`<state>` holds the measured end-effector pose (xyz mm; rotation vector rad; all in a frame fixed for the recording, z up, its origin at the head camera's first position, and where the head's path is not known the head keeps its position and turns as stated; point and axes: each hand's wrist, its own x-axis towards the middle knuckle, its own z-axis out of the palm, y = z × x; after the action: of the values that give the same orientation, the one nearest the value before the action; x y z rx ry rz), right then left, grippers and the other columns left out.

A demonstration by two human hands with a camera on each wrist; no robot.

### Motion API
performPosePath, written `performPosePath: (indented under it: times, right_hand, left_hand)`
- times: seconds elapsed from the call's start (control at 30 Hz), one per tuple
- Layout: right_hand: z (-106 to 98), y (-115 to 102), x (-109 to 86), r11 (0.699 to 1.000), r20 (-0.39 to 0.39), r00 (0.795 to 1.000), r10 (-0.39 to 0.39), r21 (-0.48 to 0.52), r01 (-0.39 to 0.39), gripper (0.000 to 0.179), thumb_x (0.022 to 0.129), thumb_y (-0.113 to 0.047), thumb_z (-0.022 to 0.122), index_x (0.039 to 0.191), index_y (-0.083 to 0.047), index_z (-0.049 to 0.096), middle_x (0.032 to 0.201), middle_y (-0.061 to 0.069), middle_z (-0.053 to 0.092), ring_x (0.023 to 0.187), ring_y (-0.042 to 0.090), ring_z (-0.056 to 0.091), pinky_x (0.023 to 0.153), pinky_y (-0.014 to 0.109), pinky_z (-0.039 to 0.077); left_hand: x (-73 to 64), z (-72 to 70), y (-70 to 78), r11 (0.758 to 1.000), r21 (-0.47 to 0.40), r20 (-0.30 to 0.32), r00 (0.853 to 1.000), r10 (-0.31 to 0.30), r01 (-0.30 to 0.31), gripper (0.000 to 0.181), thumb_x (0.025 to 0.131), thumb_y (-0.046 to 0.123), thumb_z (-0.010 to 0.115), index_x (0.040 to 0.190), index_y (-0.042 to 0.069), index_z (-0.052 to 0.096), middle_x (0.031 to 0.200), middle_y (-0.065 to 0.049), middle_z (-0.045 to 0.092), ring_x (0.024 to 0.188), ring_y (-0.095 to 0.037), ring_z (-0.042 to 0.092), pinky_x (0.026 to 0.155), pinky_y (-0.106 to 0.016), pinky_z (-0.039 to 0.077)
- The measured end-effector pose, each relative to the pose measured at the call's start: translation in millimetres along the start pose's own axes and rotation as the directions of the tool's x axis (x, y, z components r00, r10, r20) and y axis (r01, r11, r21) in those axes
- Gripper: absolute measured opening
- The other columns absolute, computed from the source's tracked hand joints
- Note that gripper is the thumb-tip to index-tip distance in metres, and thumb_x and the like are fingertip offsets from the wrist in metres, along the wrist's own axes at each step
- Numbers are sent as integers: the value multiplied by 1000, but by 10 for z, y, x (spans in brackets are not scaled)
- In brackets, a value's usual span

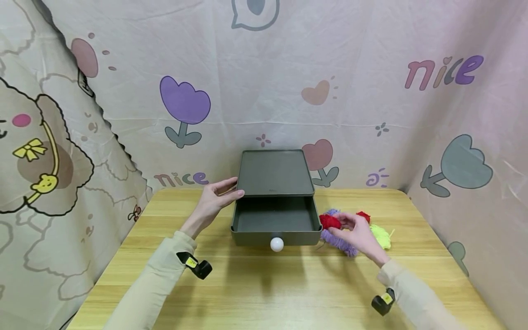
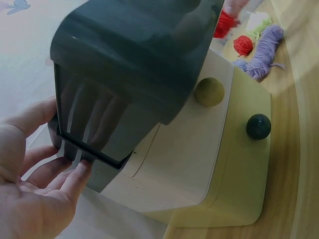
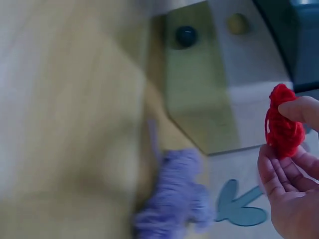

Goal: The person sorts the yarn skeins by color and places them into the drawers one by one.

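Observation:
A small chest of drawers [image 1: 277, 172] stands on the table, its dark grey-green top drawer [image 1: 255, 238] pulled out, with a white knob. No contents show inside that drawer. My left hand [image 1: 214, 199] touches the chest's upper left side, thumb near the front corner and fingers along the side. Just right of the open drawer, my right hand [image 1: 356, 231] pinches a ball of red yarn [image 3: 285, 122] between thumb and fingers. Beneath and beside it lie purple yarn [image 3: 172, 199], a second red yarn ball [image 2: 243, 45] and yellow-green yarn [image 1: 381, 236].
Below the dark drawer sit a white drawer with a yellow knob [image 2: 209, 91] and a yellow-green drawer with a dark knob [image 2: 258, 126]. A printed cloth [image 1: 264, 91] hangs behind the wooden table [image 1: 264, 293] and along its sides.

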<state>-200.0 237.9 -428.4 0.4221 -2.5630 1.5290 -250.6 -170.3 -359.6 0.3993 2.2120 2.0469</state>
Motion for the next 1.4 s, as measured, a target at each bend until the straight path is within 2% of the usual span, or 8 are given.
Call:
performPosePath:
  times: [0.23, 0.4, 0.53, 0.77, 1.0, 1.2, 1.4]
  right_hand:
    - [-234, -302, 173, 999, -30, 999, 41, 18, -41, 39, 89, -10, 76, 121, 9, 63, 109, 23, 71, 86, -4, 65, 78, 11, 56]
    - [-326, -525, 299, 1000, -46, 999, -13, -8, 13, 37, 89, -11, 76, 118, 7, 65, 102, 9, 73, 84, -2, 66, 78, 10, 56]
    - [-318, -733, 373, 998, -20, 998, -55, -9, 55, 34, 89, -13, 77, 116, 4, 66, 102, 8, 73, 84, 2, 67, 79, 11, 56]
    - [-119, -1032, 469, 997, 57, 996, -76, 12, 75, 34, 87, -13, 79, 116, 0, 67, 102, 16, 71, 81, 8, 65, 76, 15, 57]
    - [134, -1256, 519, 991, 120, 984, -129, -10, 131, 31, 85, -13, 80, 112, -3, 70, 89, 11, 70, 75, 9, 62, 69, 20, 54]
    - [308, -1411, 536, 988, 172, 975, -143, -34, 151, 33, 84, -18, 81, 114, -8, 70, 86, 7, 70, 74, 14, 62, 63, 21, 50]
    - [480, -1505, 564, 985, 204, 966, -157, -38, 168, 34, 84, -18, 81, 114, -8, 71, 85, 7, 71, 73, 15, 62, 64, 20, 51]
  left_hand:
    - [-2, -5, -1, 1000, 1, -6, 1000, 3, -3, 61, 95, 10, 68, 150, 0, 44, 158, -19, 42, 145, -32, 44, 104, -21, 51]
    - [-5, -1, 3, 1000, -4, -7, 1000, 4, -4, 62, 94, 11, 69, 150, -1, 44, 157, -20, 43, 144, -33, 44, 102, -19, 52]
    - [-8, -3, 4, 1000, -10, -1, 1000, 4, -4, 63, 95, 11, 69, 151, -1, 43, 157, -21, 42, 144, -34, 44, 101, -18, 52]
    - [-9, -14, 8, 1000, 2, 0, 1000, -1, 1, 61, 95, 11, 68, 151, 1, 43, 158, -19, 43, 144, -31, 44, 103, -20, 51]
    - [7, -16, -7, 1000, -19, 3, 1000, -7, 7, 61, 95, 9, 67, 151, 0, 43, 157, -20, 42, 145, -32, 43, 102, -20, 51]
    - [-6, -12, 11, 1000, -26, 7, 1000, -3, 3, 61, 95, 8, 67, 151, 0, 43, 158, -20, 41, 145, -33, 43, 102, -21, 52]
    - [-13, -8, 10, 1000, -28, 17, 1000, 1, 0, 62, 95, 8, 67, 151, -1, 42, 159, -20, 40, 147, -33, 41, 105, -25, 50]
